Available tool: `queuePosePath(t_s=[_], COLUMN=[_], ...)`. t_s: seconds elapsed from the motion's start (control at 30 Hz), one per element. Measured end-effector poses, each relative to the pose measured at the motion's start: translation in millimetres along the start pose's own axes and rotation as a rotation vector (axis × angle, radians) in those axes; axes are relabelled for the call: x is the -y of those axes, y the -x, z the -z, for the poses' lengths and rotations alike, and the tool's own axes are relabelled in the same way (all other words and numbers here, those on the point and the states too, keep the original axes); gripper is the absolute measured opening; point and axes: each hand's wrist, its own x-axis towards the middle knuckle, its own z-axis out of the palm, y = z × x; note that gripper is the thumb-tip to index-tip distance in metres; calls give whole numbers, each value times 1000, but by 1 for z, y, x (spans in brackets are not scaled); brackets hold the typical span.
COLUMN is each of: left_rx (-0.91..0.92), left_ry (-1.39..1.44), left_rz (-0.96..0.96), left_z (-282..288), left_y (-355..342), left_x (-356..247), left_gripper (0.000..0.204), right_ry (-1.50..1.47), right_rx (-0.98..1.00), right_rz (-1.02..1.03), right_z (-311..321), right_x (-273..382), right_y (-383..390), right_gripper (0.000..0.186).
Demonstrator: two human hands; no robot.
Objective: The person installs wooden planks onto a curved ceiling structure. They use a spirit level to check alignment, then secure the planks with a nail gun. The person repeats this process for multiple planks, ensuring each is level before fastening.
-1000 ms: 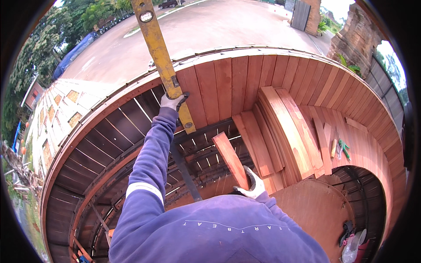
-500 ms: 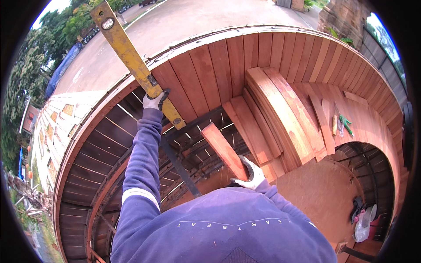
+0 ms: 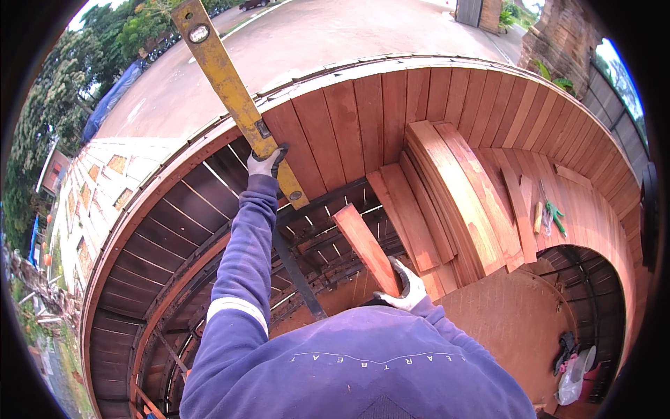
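Note:
My gloved left hand (image 3: 265, 163) is wrapped round a yellow spirit level (image 3: 234, 91), its arm stretched out ahead. The level's near end rests by the last fitted red-brown plank (image 3: 300, 133), and its far end reaches out past the curved rim. Close to my body, my gloved right hand (image 3: 406, 286) grips a short wooden board (image 3: 366, 244) by its near end. That board points forward and left over the open metal frame (image 3: 296, 269). Just to its right lies a stack of curved and straight planks (image 3: 453, 199).
Pliers with green handles (image 3: 555, 213) and a wooden-handled tool (image 3: 538, 218) lie on the planked surface at right. A clear plastic bag (image 3: 574, 380) sits low at right. Dark slatted framework (image 3: 167, 223) curves along the left. A paved yard (image 3: 349, 35) stretches beyond the rim.
The whole view has shifted slightly, so the scene sits a little lower and further right. Both hands keep the same holds on the level and the board.

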Motion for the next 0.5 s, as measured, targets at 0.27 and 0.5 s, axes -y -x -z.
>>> queuePosePath(t_s=[0.27,0.5], left_rx=[18,58], left_ry=[-153,-128], left_rz=[32,124], left_z=[-10,-10], left_y=[7,12], left_x=[-3,-5], left_gripper=[30,30], right_ry=[-46,19], right_rx=[-24,-1], right_rz=[36,-5], right_z=[-6,-1], right_x=[-21,-6], right_y=[-2,-2], right_gripper=[99,100])
